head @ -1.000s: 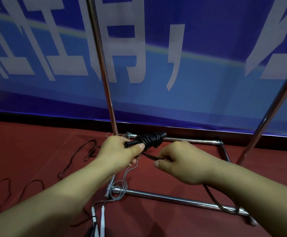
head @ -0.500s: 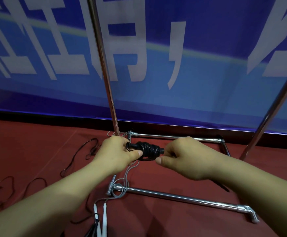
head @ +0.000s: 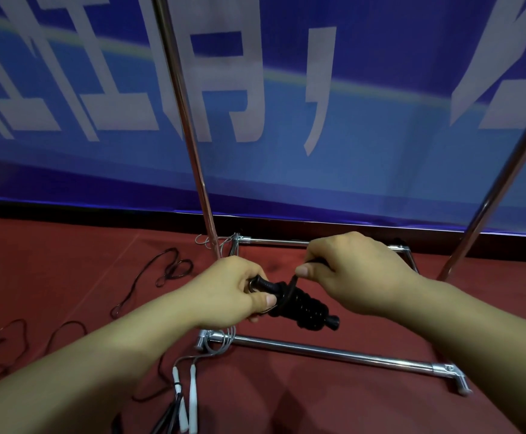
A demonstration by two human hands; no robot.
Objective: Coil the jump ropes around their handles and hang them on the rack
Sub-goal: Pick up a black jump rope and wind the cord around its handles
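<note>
black rope (head: 302, 305), wound in thick coils round its handles, sits between the two hands above the floor (head: 67, 252). left hand (head: 233, 292) has its fingers curled round the near end of the bundle, thumb pressed on top just where the coils begin. right hand (head: 352, 274) is just beyond and to the right of the left, almost touching it, with thumb and fingers pinching the free strand, which rises from the coils up into that pinch. the far end of the handles sticks out below the right wrist, pointing down and right.

under both hands lies the rack (head: 318, 350) base, a chrome frame on the red floor, with one upright pole rising just beyond the left hand and another well off beyond the right forearm. a grey rope (head: 221, 343) loops over the frame corner below the left hand, and its white handles (head: 193, 393) lie near the left forearm. thin dark ropes (head: 174, 270) trail on the floor out to the left of the left arm. a blue banner (head: 349, 136) with pale characters hangs behind the rack.
</note>
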